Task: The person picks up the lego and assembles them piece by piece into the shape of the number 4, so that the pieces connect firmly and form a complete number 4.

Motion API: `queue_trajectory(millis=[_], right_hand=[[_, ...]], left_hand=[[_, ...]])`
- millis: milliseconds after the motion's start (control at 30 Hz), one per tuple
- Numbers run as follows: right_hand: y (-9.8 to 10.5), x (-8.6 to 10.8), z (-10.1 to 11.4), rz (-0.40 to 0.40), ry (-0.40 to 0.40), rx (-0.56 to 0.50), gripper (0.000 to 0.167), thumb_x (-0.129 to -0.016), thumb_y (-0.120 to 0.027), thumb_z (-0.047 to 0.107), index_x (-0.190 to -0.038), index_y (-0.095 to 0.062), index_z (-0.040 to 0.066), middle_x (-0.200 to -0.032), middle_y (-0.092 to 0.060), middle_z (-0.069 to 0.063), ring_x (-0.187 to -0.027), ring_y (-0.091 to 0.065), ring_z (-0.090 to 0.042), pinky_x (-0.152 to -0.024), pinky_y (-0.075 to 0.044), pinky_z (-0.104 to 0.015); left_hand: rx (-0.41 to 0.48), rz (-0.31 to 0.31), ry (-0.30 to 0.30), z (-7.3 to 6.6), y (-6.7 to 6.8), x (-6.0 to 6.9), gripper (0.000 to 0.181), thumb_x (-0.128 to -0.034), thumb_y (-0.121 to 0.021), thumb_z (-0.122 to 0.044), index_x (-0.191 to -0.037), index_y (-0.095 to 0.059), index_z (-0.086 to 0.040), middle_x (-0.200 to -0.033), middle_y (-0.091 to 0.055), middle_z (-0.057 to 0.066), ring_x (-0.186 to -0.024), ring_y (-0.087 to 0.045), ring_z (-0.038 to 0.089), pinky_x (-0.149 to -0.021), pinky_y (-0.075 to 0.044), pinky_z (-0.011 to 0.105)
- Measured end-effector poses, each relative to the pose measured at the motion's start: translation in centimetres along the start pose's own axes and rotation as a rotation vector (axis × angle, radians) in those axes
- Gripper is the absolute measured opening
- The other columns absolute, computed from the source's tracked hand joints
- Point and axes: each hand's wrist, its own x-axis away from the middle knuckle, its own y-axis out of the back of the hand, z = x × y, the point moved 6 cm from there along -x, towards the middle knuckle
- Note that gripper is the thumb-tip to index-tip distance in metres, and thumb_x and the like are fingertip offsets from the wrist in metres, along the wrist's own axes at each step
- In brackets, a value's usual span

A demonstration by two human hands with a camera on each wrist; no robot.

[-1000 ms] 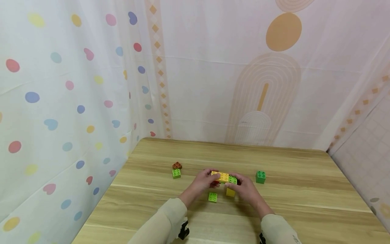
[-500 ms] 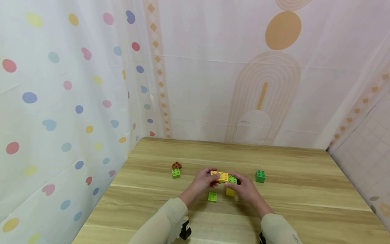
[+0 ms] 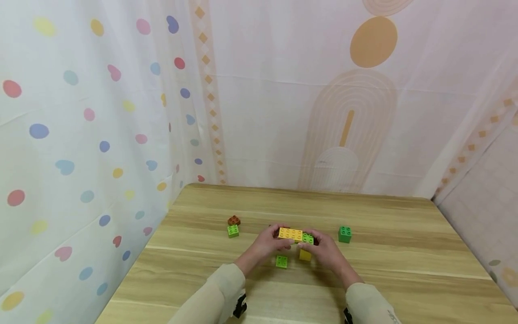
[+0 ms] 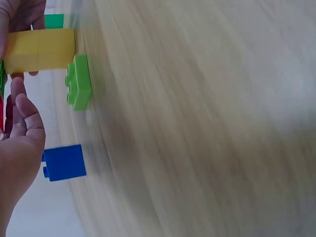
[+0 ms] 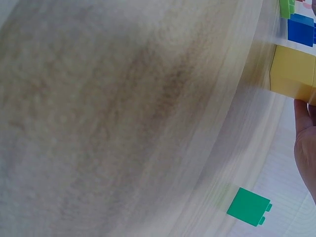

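Note:
Both hands hold a toy brick assembly above or on the table; its contact with the table is unclear. A long yellow brick point(image 3: 290, 234) lies on top at the left, beside a lime green brick point(image 3: 308, 238). Under the right end stands a yellow block column point(image 4: 39, 49). My left hand point(image 3: 268, 243) grips the left end, thumb in front. My right hand point(image 3: 327, 249) grips the right end, thumb at the front and fingers behind. A bit of red brick point(image 4: 1, 113) shows by the left fingers; the rest of the underside is hidden.
On the wooden table point(image 3: 404, 252) a loose lime brick point(image 3: 281, 262) lies in front of the hands. A brown brick point(image 3: 234, 220) and another lime brick point(image 3: 233, 231) lie left. A dark green block point(image 3: 345, 234) stands right. A blue block point(image 4: 65, 163) stands behind the left hand.
My left thumb has slid from the top of the long yellow brick down to its front side. The right hand keeps its grip, and the loose bricks have stayed put.

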Motion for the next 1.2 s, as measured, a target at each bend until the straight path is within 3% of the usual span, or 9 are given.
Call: queue_trajectory(millis=[133,300,633,1200], right_hand=[[0.0,0.0,0.0,0.016,0.004,-0.002,0.043,-0.09,-0.074,0.031,-0.127,-0.065,0.011,-0.114,-0.064,-0.005,-0.094,-0.056,-0.018,-0.08,-0.048,-0.033],[-0.1,0.0,0.1,0.051,0.012,-0.024,0.043,-0.092,-0.073,0.027,-0.13,-0.064,0.01,-0.115,-0.065,-0.005,-0.096,-0.057,-0.018,-0.082,-0.048,-0.034],[0.0,0.0,0.1,0.053,0.0,-0.026,0.046,-0.091,-0.073,0.029,-0.132,-0.063,0.01,-0.115,-0.064,-0.005,-0.096,-0.057,-0.018,-0.082,-0.048,-0.033],[-0.2,0.1,0.2,0.028,0.036,-0.007,0.045,-0.092,-0.072,0.027,-0.133,-0.062,0.01,-0.115,-0.064,-0.007,-0.095,-0.058,-0.019,-0.08,-0.049,-0.033]], left_hand=[[-0.079,0.009,-0.036,0.1,0.4,-0.1,0.05,-0.0908,-0.074,-0.011,-0.136,-0.054,-0.002,-0.116,-0.062,0.009,-0.102,-0.06,0.018,-0.086,-0.053,0.034],[-0.18,-0.002,-0.052,0.4,0.9,-0.4,0.038,-0.0896,-0.076,-0.017,-0.126,-0.063,-0.011,-0.109,-0.064,0.002,-0.097,-0.06,0.017,-0.082,-0.052,0.032],[-0.195,0.009,-0.042,0.3,1.1,-0.7,0.036,-0.0882,-0.077,-0.018,-0.123,-0.067,-0.015,-0.107,-0.066,0.0,-0.095,-0.061,0.016,-0.08,-0.052,0.032],[-0.304,0.03,-0.061,-0.5,1.4,-1.0,0.033,-0.0856,-0.08,-0.023,-0.116,-0.07,-0.016,-0.102,-0.067,-0.003,-0.092,-0.061,0.016,-0.08,-0.051,0.033]])
